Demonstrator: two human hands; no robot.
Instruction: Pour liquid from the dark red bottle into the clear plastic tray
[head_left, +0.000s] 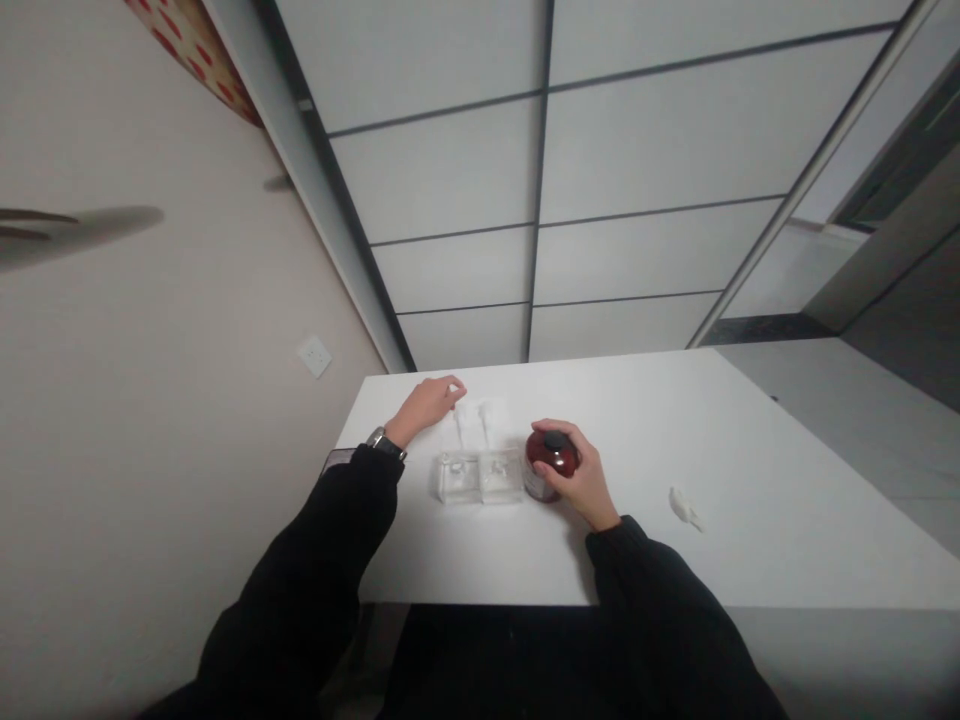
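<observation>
A round reddish-brown bottle (537, 484) with a black cap stands upright on the white table. My right hand (589, 480) is wrapped around its upper part from the right, thumb in front and fingers behind. Just left of the bottle sits a clear, two-part square container (460, 490); small pale things inside it are too faint to name. Behind the container, two thin whitish sticks with wider ends (484, 412) lie on a pale sheet. My left hand (427, 405) rests beside them at the left, fingers loosely bent with a small gap between thumb and forefinger, holding nothing visible.
A small crumpled white item (683, 508) lies on the right of the white table (780, 560). Partly behind my left sleeve is a dark-edged flat object (339, 457). A panelled wardrobe front (622, 250) rises behind the table, and a wall with a socket (314, 356) bounds the left.
</observation>
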